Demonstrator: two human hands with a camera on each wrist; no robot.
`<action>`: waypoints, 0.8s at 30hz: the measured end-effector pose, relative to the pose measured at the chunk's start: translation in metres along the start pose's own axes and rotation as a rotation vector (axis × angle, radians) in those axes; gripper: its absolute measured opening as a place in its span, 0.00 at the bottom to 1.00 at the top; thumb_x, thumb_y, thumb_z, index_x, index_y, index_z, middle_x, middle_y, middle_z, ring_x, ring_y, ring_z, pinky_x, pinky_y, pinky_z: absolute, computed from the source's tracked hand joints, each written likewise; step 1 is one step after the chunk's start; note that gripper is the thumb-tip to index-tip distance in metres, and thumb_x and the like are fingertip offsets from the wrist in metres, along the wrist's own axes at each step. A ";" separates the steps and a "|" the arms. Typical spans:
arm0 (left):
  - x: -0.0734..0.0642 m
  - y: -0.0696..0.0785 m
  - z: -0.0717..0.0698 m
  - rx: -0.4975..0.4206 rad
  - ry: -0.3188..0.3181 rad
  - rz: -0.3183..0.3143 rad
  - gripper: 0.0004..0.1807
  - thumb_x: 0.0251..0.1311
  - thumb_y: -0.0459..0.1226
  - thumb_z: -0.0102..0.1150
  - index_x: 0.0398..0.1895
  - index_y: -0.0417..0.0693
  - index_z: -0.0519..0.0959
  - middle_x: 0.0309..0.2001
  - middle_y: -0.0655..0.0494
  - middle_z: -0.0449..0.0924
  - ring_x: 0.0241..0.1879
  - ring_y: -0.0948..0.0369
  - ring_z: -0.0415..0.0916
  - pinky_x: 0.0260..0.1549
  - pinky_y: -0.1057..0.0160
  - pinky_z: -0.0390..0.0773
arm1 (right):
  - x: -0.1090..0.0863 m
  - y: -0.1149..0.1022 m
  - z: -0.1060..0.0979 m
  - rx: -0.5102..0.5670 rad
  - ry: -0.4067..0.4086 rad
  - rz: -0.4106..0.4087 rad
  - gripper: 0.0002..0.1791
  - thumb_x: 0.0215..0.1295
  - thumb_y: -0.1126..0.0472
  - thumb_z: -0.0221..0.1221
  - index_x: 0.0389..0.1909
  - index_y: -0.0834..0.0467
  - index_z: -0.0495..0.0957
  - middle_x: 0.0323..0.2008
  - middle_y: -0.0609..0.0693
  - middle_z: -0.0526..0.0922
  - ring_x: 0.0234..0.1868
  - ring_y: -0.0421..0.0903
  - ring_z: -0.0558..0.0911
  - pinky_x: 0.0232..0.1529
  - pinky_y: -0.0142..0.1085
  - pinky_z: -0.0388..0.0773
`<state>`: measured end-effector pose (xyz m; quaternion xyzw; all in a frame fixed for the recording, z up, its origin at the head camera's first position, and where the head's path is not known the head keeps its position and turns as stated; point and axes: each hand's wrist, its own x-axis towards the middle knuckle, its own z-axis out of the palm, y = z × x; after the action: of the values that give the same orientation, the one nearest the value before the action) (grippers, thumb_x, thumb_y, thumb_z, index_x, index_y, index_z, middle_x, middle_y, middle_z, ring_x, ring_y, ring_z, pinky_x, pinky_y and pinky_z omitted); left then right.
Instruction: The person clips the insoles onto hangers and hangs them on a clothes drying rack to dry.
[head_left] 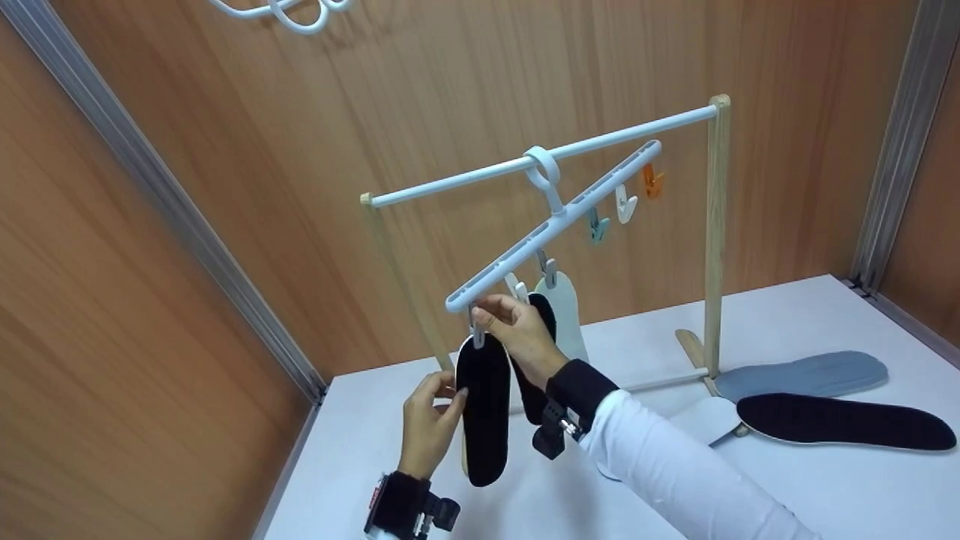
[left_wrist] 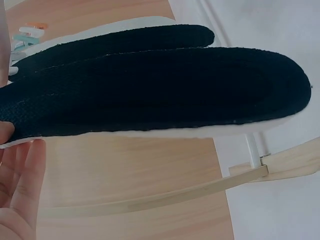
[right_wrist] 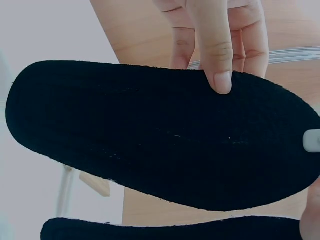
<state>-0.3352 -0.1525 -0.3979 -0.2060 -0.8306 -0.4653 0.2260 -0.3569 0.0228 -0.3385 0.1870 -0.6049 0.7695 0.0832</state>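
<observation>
A black insole [head_left: 484,412] with a pale underside hangs at the near end of a light blue hanger [head_left: 555,223], its top in a grey clip [head_left: 478,336]. My left hand [head_left: 429,424] pinches the insole's left edge, thumb on the black face and fingers behind. At the clip's upper part, my right hand [head_left: 525,337] grips with thumb and forefinger. In the left wrist view, a second black insole [left_wrist: 125,42] hangs just behind the first. Beyond it is a pale green insole [head_left: 566,315], under another grey clip [head_left: 550,271].
The hanger hooks over the rail of a wooden stand [head_left: 716,240]. Teal [head_left: 597,225], white [head_left: 625,205] and orange [head_left: 652,182] clips dangle from its far half. On the white table lie a grey-blue insole [head_left: 802,373], a black insole [head_left: 844,424] and a white piece [head_left: 705,420].
</observation>
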 end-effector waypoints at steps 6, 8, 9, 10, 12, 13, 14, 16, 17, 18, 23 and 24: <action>0.003 -0.001 0.000 0.003 0.003 -0.012 0.09 0.56 0.26 0.60 0.39 0.40 0.79 0.35 0.52 0.79 0.34 0.58 0.79 0.30 0.69 0.81 | -0.001 -0.002 -0.003 0.001 -0.004 0.003 0.19 0.67 0.59 0.55 0.55 0.65 0.72 0.54 0.56 0.77 0.57 0.49 0.75 0.63 0.45 0.66; 0.004 -0.002 0.000 0.003 0.009 -0.005 0.08 0.56 0.26 0.60 0.39 0.40 0.79 0.35 0.52 0.79 0.34 0.58 0.79 0.30 0.69 0.80 | -0.001 -0.003 -0.003 0.004 -0.009 0.000 0.19 0.67 0.60 0.55 0.55 0.65 0.72 0.54 0.56 0.77 0.57 0.49 0.74 0.63 0.44 0.66; 0.005 -0.002 0.000 0.000 0.011 -0.006 0.08 0.56 0.26 0.60 0.39 0.40 0.80 0.35 0.52 0.79 0.34 0.58 0.79 0.30 0.70 0.80 | -0.001 -0.004 -0.004 0.009 -0.013 -0.002 0.19 0.68 0.60 0.55 0.56 0.65 0.72 0.54 0.56 0.77 0.57 0.49 0.74 0.63 0.44 0.66; 0.005 -0.002 0.000 -0.003 0.015 0.000 0.08 0.56 0.26 0.60 0.39 0.40 0.80 0.35 0.52 0.79 0.34 0.58 0.79 0.30 0.70 0.80 | -0.001 -0.004 -0.004 0.016 -0.017 -0.005 0.19 0.67 0.60 0.55 0.56 0.65 0.71 0.54 0.56 0.77 0.57 0.49 0.74 0.62 0.43 0.66; 0.006 -0.003 -0.001 -0.011 0.020 0.007 0.08 0.56 0.26 0.60 0.39 0.40 0.80 0.36 0.52 0.79 0.33 0.58 0.79 0.29 0.69 0.80 | -0.001 -0.004 -0.005 0.032 -0.022 -0.006 0.19 0.67 0.60 0.55 0.56 0.65 0.71 0.54 0.56 0.77 0.57 0.49 0.75 0.62 0.42 0.67; 0.007 -0.003 -0.001 -0.013 0.022 0.010 0.08 0.56 0.26 0.60 0.39 0.40 0.80 0.36 0.52 0.79 0.33 0.57 0.79 0.29 0.69 0.80 | -0.001 -0.004 -0.005 0.037 -0.024 -0.007 0.20 0.67 0.61 0.55 0.56 0.66 0.71 0.54 0.56 0.77 0.57 0.49 0.75 0.62 0.42 0.68; 0.007 -0.004 -0.001 -0.014 0.023 0.005 0.08 0.56 0.26 0.60 0.39 0.40 0.80 0.36 0.52 0.79 0.33 0.58 0.79 0.29 0.69 0.80 | -0.002 -0.004 -0.006 0.041 -0.026 -0.008 0.20 0.67 0.61 0.55 0.56 0.66 0.71 0.54 0.57 0.76 0.57 0.49 0.75 0.61 0.42 0.68; 0.007 -0.006 -0.001 -0.008 0.030 0.004 0.08 0.56 0.26 0.60 0.38 0.40 0.80 0.36 0.51 0.79 0.33 0.57 0.79 0.29 0.69 0.80 | -0.003 -0.004 -0.007 0.038 -0.023 -0.006 0.20 0.67 0.61 0.56 0.56 0.66 0.71 0.55 0.57 0.76 0.57 0.49 0.75 0.62 0.43 0.67; 0.008 -0.007 -0.001 -0.006 0.034 -0.001 0.08 0.56 0.26 0.60 0.38 0.40 0.80 0.35 0.51 0.79 0.33 0.57 0.79 0.29 0.69 0.80 | -0.004 -0.004 -0.008 0.035 -0.021 -0.003 0.20 0.67 0.61 0.56 0.57 0.66 0.70 0.55 0.57 0.76 0.57 0.50 0.74 0.62 0.44 0.67; 0.008 -0.008 -0.001 -0.002 0.039 -0.002 0.08 0.56 0.25 0.60 0.38 0.40 0.80 0.35 0.51 0.79 0.33 0.57 0.79 0.29 0.69 0.80 | -0.004 -0.004 -0.009 0.029 -0.020 -0.003 0.21 0.66 0.61 0.56 0.57 0.66 0.70 0.55 0.57 0.76 0.58 0.50 0.74 0.63 0.44 0.66; 0.010 -0.011 -0.002 0.003 0.055 -0.015 0.07 0.56 0.25 0.60 0.38 0.39 0.80 0.34 0.51 0.79 0.33 0.57 0.79 0.29 0.69 0.80 | -0.008 -0.003 -0.018 -0.020 -0.020 0.001 0.22 0.67 0.58 0.56 0.58 0.64 0.70 0.56 0.55 0.75 0.60 0.49 0.72 0.66 0.46 0.61; 0.011 -0.011 -0.002 0.006 0.057 -0.018 0.07 0.56 0.25 0.60 0.38 0.39 0.80 0.34 0.51 0.79 0.33 0.57 0.79 0.30 0.68 0.80 | -0.009 -0.003 -0.020 -0.024 -0.021 0.005 0.22 0.67 0.58 0.55 0.58 0.63 0.70 0.56 0.55 0.76 0.60 0.49 0.72 0.66 0.45 0.61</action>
<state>-0.3496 -0.1584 -0.3986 -0.1842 -0.8272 -0.4704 0.2460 -0.3516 0.0434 -0.3428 0.1925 -0.6156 0.7603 0.0770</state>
